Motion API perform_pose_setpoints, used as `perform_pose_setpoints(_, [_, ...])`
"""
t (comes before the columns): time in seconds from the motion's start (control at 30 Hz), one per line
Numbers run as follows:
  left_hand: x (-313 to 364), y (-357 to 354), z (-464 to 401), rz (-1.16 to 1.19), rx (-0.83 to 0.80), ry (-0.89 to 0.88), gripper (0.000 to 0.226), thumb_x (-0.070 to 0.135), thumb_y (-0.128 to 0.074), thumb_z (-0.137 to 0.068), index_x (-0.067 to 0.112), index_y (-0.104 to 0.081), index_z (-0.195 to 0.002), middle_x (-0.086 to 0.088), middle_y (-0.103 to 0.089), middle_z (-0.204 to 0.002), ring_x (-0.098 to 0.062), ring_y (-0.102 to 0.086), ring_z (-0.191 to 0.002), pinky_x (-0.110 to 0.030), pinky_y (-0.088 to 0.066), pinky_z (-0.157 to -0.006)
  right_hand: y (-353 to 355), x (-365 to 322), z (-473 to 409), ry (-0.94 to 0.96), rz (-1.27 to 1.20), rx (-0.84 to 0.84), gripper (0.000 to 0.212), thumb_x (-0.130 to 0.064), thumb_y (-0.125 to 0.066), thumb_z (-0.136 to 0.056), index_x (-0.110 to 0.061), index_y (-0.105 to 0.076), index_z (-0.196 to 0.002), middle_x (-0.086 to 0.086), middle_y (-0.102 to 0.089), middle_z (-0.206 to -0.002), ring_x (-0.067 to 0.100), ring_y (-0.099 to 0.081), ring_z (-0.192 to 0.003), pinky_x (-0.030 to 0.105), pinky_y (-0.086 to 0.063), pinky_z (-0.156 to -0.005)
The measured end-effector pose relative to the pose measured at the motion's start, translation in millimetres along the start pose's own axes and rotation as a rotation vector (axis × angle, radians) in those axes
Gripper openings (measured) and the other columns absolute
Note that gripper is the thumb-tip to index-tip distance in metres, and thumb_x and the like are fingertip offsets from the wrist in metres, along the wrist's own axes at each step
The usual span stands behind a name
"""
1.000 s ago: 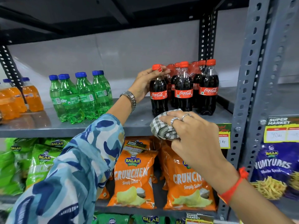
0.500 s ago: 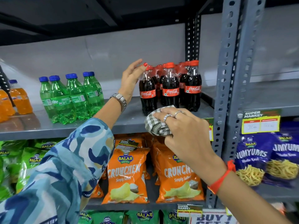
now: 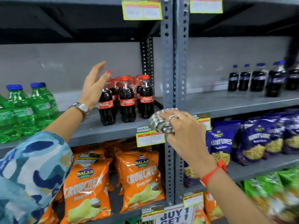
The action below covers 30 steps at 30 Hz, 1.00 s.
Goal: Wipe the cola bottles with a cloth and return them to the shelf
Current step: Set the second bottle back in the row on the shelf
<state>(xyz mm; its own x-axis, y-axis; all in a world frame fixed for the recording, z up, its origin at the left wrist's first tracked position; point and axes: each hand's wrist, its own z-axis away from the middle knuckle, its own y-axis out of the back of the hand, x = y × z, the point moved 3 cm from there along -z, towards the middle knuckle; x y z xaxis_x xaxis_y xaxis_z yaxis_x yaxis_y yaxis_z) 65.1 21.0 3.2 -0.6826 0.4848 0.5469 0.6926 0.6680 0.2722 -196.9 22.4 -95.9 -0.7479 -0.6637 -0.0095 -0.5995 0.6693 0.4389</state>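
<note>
Several cola bottles (image 3: 127, 101) with red caps and red labels stand upright in a cluster on the grey metal shelf (image 3: 103, 128). My left hand (image 3: 94, 85) is raised just left of the cluster, fingers spread, holding nothing, close to the front-left bottle (image 3: 106, 109). My right hand (image 3: 182, 128) hovers in front of the shelf edge to the right of the bottles, gripping a bunched grey checked cloth (image 3: 161, 122).
Green soda bottles (image 3: 24, 110) stand at the left of the same shelf. A perforated grey upright (image 3: 175, 78) divides the bays. Dark bottles with blue caps (image 3: 260, 80) sit on the right shelf. Orange chip bags (image 3: 137, 178) and blue snack bags (image 3: 252, 139) fill the shelf below.
My left hand has let go of the front-left cola bottle's cap and opened beside it. The view has swung right, bringing the right bay into sight. The cloth hand moved slightly right.
</note>
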Motion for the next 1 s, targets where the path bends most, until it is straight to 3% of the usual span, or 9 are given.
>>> perform_pose_setpoints(0.17, [2, -16, 6, -0.143, -0.031, -0.030, 0.053, 0.043, -0.041, -0.087, 0.028, -0.033, -0.138, 0.006, -0.036, -0.147, -0.012, -0.031, -0.135, -0.048, -0.022, -0.113, 8, 49, -9, -0.049, 0.076, 0.078, 0.053, -0.009, -0.051, -0.053, -0.023, -0.073, -0.099, -0.007, -0.071, -0.102, 0.021, -0.066, -0.086, 0.018, -0.037, -0.050])
perform_pose_setpoints(0.27, [2, -26, 10, -0.261, -0.023, -0.041, 0.058, 0.044, -0.039, -0.086, 0.026, -0.028, -0.140, 0.001, -0.033, -0.150, -0.020, -0.029, -0.138, -0.048, 0.002, -0.115, 3, 81, -18, -0.109, 0.078, 0.128, 0.056, -0.003, -0.052, -0.055, -0.021, -0.071, -0.104, -0.003, -0.070, -0.107, 0.024, -0.065, -0.093, 0.025, -0.048, -0.053])
perform_pose_setpoints(0.33, [2, -30, 11, -0.359, -0.012, -0.055, 0.062, 0.044, -0.038, -0.086, 0.024, -0.024, -0.142, -0.001, -0.028, -0.152, -0.020, -0.023, -0.140, -0.047, 0.009, -0.112, -5, 101, -27, -0.172, 0.047, 0.124, 0.059, 0.004, -0.056, -0.057, -0.022, -0.070, -0.108, 0.000, -0.069, -0.113, 0.026, -0.063, -0.098, 0.031, -0.052, -0.061])
perform_pose_setpoints(0.5, [-1, -26, 10, -0.478, 0.003, -0.052, 0.063, 0.043, -0.035, -0.087, 0.022, -0.018, -0.144, -0.004, -0.021, -0.154, -0.020, -0.013, -0.143, -0.051, 0.011, -0.111, -34, 140, -56, -0.268, 0.002, -0.025, 0.057, 0.006, -0.056, -0.075, -0.024, -0.061, -0.123, 0.005, -0.057, -0.131, 0.026, -0.050, -0.118, 0.034, -0.046, -0.089])
perform_pose_setpoints(0.7, [-3, -11, 11, -0.549, 0.040, -0.022, 0.061, 0.037, -0.037, -0.088, 0.017, -0.019, -0.144, -0.006, -0.020, -0.154, -0.021, -0.012, -0.143, -0.051, 0.010, -0.111, -71, 152, -72, -0.193, 0.082, -0.213, 0.053, 0.011, -0.046, -0.079, -0.014, -0.059, -0.124, 0.013, -0.053, -0.130, 0.032, -0.046, -0.117, 0.042, -0.047, -0.087])
perform_pose_setpoints(0.8, [-5, -10, 12, -0.573, 0.035, -0.014, 0.061, 0.039, -0.035, -0.089, 0.017, -0.019, -0.144, -0.006, -0.019, -0.155, -0.021, -0.012, -0.143, -0.053, 0.010, -0.111, -93, 152, -69, -0.214, 0.077, -0.439, 0.044, 0.010, -0.046, -0.080, -0.006, -0.058, -0.119, 0.017, -0.052, -0.125, 0.038, -0.048, -0.115, 0.044, -0.045, -0.093])
perform_pose_setpoints(0.9, [-4, -12, 14, -0.590, 0.012, -0.015, 0.062, 0.041, -0.034, -0.088, 0.016, -0.020, -0.144, -0.006, -0.020, -0.154, -0.021, -0.012, -0.143, -0.053, 0.010, -0.111, -95, 149, -67, -0.309, 0.028, -0.651, 0.033, -0.001, -0.048, -0.081, -0.004, -0.055, -0.113, 0.018, -0.051, -0.123, 0.038, -0.043, -0.119, 0.054, -0.029, -0.107])
perform_pose_setpoints(1.0, [-2, -14, 15, -0.616, 0.006, -0.019, 0.063, 0.041, -0.033, -0.087, 0.016, -0.020, -0.144, -0.007, -0.020, -0.154, -0.021, -0.011, -0.143, -0.053, 0.012, -0.110, -89, 149, -72, -0.347, -0.021, -0.705, 0.042, -0.012, -0.048, -0.081, -0.004, -0.049, -0.122, 0.017, -0.045, -0.135, 0.033, -0.033, -0.130, 0.064, -0.008, -0.110])
